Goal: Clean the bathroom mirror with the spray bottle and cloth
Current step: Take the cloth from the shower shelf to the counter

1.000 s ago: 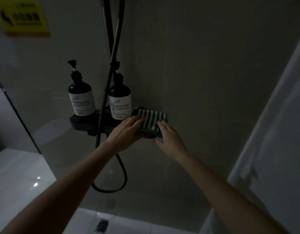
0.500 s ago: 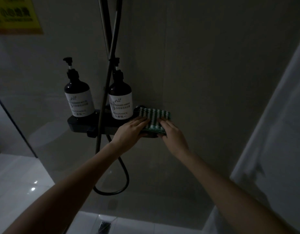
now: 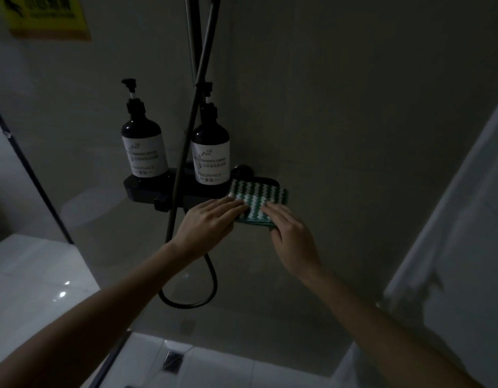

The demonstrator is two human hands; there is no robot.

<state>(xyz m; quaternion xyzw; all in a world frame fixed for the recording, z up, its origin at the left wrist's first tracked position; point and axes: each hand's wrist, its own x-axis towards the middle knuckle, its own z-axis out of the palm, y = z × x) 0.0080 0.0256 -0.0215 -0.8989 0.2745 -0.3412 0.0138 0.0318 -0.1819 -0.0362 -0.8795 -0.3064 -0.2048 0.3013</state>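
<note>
— What is sitting on the shelf?
— Two bottles and one cloth, lying at the shelf's right end.
— And the hands?
— Left hand and right hand are both lying flat on the cloth, fingers outstretched, gripping nothing.

Your single head view looks forward and slightly down at arm's reach, facing the shower wall; the dark shelf sits just beyond both hands, centre frame.
</note>
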